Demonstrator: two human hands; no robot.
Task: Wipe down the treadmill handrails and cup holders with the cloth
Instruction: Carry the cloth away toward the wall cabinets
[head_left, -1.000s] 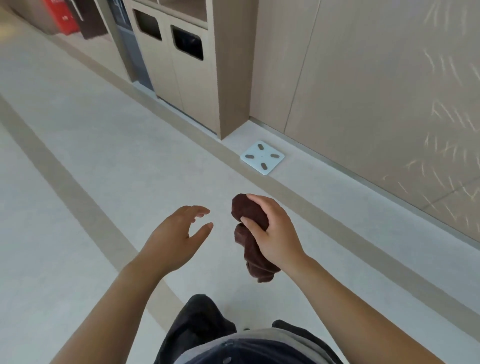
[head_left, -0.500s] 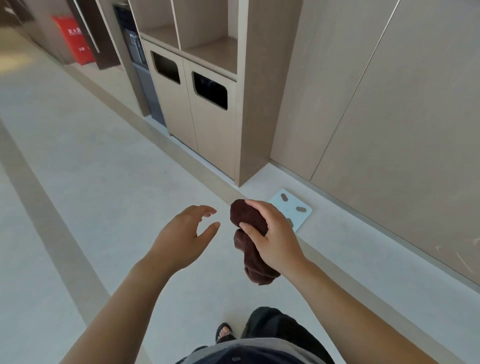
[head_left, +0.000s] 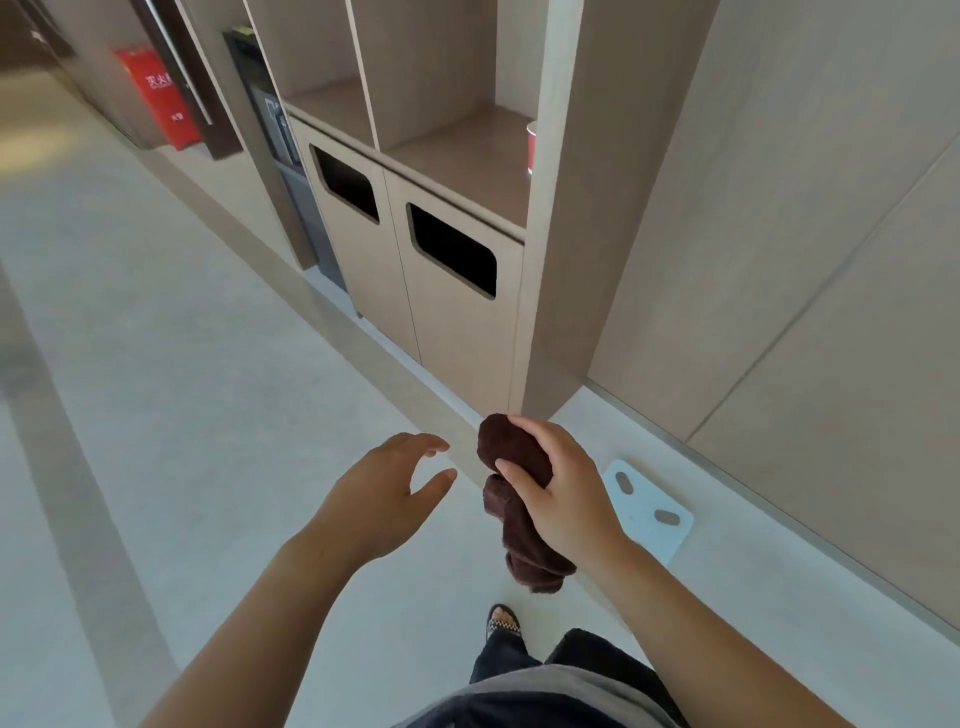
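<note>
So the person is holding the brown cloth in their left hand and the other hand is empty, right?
Not quite. The head view shows the brown cloth bunched in the right hand. It's the left hand that is empty, fingers spread open beside the cloth without touching it.

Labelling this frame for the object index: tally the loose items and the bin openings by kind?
Brown cloth, bunched in the right hand: 1
White floor scale: 1
Red cup on the shelf, mostly hidden: 1
Dark bin openings in the cabinet doors: 2
Red box against the far wall: 1
Total: 6
</note>
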